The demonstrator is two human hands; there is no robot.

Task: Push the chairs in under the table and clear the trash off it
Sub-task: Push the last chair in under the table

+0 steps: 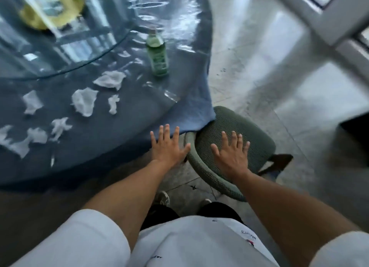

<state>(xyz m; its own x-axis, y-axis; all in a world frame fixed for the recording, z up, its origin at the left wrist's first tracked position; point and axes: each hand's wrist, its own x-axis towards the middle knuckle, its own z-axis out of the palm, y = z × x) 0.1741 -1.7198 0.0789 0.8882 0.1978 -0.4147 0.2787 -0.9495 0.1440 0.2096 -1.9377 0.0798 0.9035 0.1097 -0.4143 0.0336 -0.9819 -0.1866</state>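
A green woven chair stands at the edge of a round table covered in blue cloth, its seat partly under the hanging cloth. My left hand is spread flat with straight fingers beside the left end of the chair's curved backrest, the thumb near it. My right hand is spread flat above the backrest and seat; contact is unclear. Several crumpled white tissues lie scattered on the table. A green bottle stands upright farther back.
A glass turntable covers the table's middle, with a yellow plate on it. Pale tiled floor stretches to the right. A dark object sits at the right edge. My shoes show below the chair.
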